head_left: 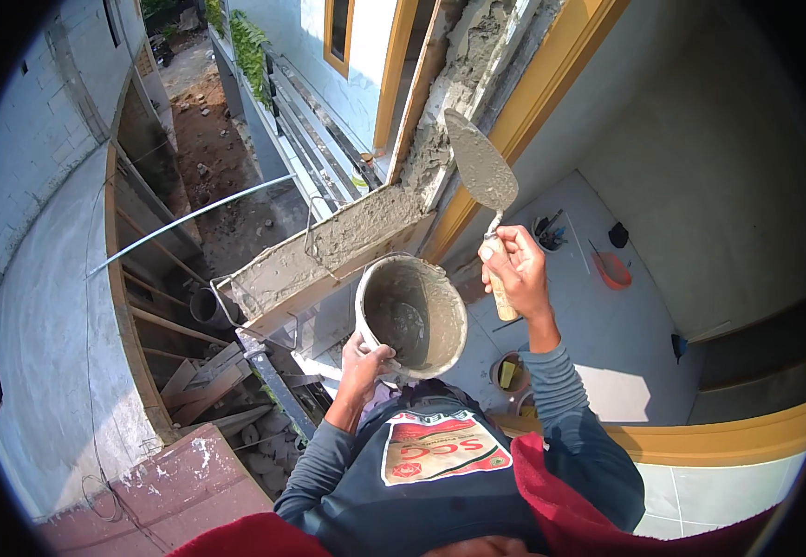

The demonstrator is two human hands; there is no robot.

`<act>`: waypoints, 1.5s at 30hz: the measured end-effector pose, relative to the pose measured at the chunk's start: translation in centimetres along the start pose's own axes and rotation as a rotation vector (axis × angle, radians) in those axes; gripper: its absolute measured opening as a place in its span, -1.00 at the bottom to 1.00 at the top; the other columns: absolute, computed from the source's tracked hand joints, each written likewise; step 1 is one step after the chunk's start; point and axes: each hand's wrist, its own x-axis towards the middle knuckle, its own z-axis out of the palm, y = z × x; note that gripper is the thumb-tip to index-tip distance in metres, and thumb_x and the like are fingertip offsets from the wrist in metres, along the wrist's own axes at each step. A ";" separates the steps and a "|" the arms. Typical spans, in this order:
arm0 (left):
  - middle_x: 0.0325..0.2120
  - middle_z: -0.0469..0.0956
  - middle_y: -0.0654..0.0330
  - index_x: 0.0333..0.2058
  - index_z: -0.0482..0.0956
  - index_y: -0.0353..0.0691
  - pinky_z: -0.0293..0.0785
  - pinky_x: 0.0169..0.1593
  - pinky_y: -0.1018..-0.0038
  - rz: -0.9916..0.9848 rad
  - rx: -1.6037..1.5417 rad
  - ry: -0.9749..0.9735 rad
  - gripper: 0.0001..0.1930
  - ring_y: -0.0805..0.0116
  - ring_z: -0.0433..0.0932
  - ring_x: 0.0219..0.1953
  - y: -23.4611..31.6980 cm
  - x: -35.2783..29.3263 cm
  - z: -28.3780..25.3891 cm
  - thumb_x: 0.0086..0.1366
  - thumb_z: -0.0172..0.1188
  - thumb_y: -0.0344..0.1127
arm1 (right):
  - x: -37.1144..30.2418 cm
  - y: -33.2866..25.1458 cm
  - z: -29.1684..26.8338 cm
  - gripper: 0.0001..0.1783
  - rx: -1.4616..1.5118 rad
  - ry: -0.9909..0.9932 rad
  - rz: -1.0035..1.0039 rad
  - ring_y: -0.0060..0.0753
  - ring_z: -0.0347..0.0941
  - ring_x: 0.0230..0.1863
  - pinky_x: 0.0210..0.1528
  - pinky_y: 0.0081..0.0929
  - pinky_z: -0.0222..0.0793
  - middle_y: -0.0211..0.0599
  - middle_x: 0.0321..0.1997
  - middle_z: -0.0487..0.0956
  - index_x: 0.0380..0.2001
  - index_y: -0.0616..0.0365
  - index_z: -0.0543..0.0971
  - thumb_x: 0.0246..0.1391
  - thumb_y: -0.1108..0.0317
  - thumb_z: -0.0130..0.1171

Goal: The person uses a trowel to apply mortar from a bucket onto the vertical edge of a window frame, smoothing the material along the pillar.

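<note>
My left hand [363, 365] grips the near left rim of a mortar-smeared bucket [447, 320], its thumb over the edge. Tilted toward me, the bucket shows grey wet mortar [398, 330] low inside. My right hand [521, 271] is closed around the wooden handle of a pointing trowel [482, 167]. The trowel's blade points up and away, coated with grey mortar, beside a yellow-orange frame [552, 74]. Just beyond the bucket runs a mortar-topped ledge [329, 239] with boards along its side and bent metal clamps across it. It meets a rough mortar strip [431, 139] going up the wall.
At left, below the ledge, lies a gap with timber [203, 385] and rubble. A pale pipe [194, 215] crosses it toward a curved wall [59, 306]. On the tiled floor at right stand an orange bowl [615, 271] and a container of tools [550, 234].
</note>
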 end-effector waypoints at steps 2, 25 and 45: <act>-0.28 0.60 0.07 0.05 0.40 -0.35 0.65 -0.39 0.45 0.001 0.046 -0.009 -0.49 0.32 0.63 -0.40 -0.6 0.5 -0.3 0.05 0.16 -0.66 | -1.5 -1.9 -3.0 -0.67 -0.182 -0.097 0.073 -0.66 0.44 -0.51 -0.52 -0.64 0.40 -0.30 -0.33 0.56 -0.05 0.35 0.42 0.16 0.47 0.22; -0.38 0.56 0.15 -0.03 0.45 -0.29 0.56 -0.50 0.51 -0.055 0.052 0.026 -0.54 0.40 0.56 -0.46 -1.3 0.2 -0.4 0.03 0.20 -0.63 | 9.6 -10.8 -2.2 -0.64 0.531 -0.381 0.377 -0.63 0.40 -0.51 -0.64 -0.68 0.43 -0.31 -0.34 0.49 -0.09 0.38 0.45 0.36 0.22 -0.07; -0.35 0.62 0.11 -0.01 0.44 -0.31 0.55 -0.46 0.51 -0.040 -0.036 0.010 -0.52 0.38 0.61 -0.43 -1.5 -0.2 -1.3 0.03 0.23 -0.61 | 7.9 -13.3 -0.5 -0.61 0.374 -0.232 0.205 -0.64 0.35 -0.58 -0.70 -0.68 0.34 -0.28 -0.38 0.50 -0.07 0.42 0.47 0.35 0.24 -0.10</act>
